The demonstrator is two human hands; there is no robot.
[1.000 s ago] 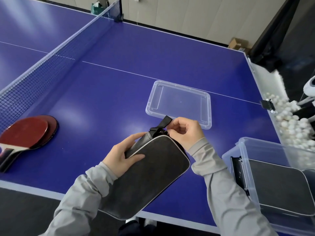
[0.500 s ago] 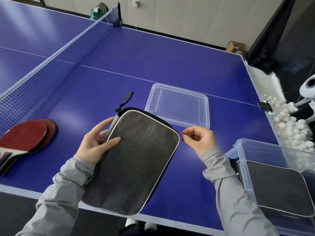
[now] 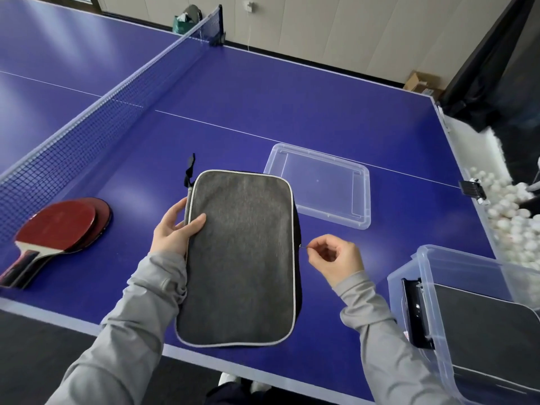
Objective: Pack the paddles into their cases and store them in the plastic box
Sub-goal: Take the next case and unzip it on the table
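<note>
Grey case (image 3: 239, 255) flat on table (image 3: 292, 112) near its front edge. Left hand (image 3: 175, 229) grips its left side, thumb on top. Right hand (image 3: 333, 258) pinches the tiny zipper pull (image 3: 304, 246), barely visible. 2 paddles (image 3: 58, 226) stacked left, handles partly cropped. Plastic box (image 3: 467, 317) right, cut off, another case (image 3: 496, 325) inside; lid (image 3: 321, 185) beyond.

Case (image 3: 239, 258) at table's (image 3: 292, 97) near edge; paddles (image 3: 58, 226) left of it, lid (image 3: 321, 185) behind-right, plastic box (image 3: 438, 267) far right.
</note>
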